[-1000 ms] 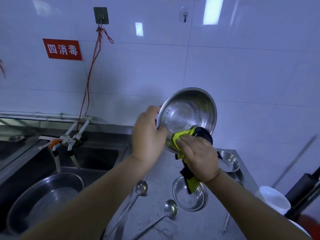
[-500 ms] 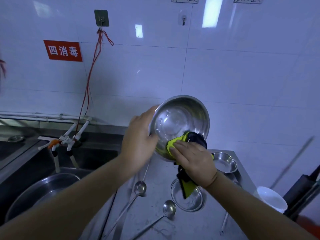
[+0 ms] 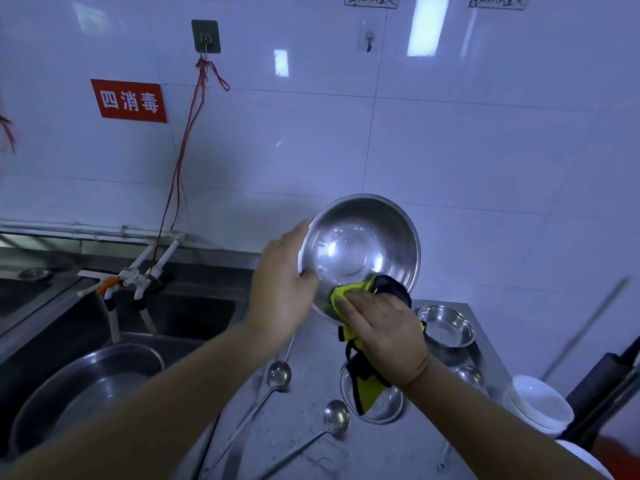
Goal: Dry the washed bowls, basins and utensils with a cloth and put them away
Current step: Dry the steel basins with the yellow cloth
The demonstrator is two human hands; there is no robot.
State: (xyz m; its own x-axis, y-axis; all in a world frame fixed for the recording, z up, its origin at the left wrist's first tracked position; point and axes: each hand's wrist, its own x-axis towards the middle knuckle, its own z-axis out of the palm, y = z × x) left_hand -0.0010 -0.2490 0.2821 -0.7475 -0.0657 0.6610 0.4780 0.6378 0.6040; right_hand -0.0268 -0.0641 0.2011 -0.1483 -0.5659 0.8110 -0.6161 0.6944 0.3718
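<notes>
While one steel bowl (image 3: 363, 251) is being wiped, most of the washed ware is judged to be still waiting. Ordered from largest to smallest, the outstanding items are as follows. A wide basin (image 3: 86, 389) is seen in the sink (image 3: 194, 313) at about eight o'clock from the raised bowl; whether it is dry cannot be told. The raised bowl itself is held tilted above the counter (image 3: 311, 441), its mouth turned toward the camera. Its left rim is gripped by the left hand (image 3: 280, 292), with the thumb curled over the edge and the fingers hidden behind. The lower inside wall is rubbed with a yellow-and-black cloth (image 3: 349, 292), which is pressed flat against the steel by the right hand (image 3: 384, 337); the loose end of the cloth hangs down. A shallow dish (image 3: 446, 327) is set at four o'clock, a second dish (image 3: 384, 403) at six o'clock beneath the hanging cloth, and a small rounded steel piece (image 3: 469, 375) between them to the right. White bowls (image 3: 540, 403) are stacked at five o'clock beyond the counter edge. Two ladles (image 3: 278, 374) (image 3: 336, 415) are laid at six to seven o'clock. Nothing is visibly stored away yet, so the task is judged to be at an early-to-middle stage.
</notes>
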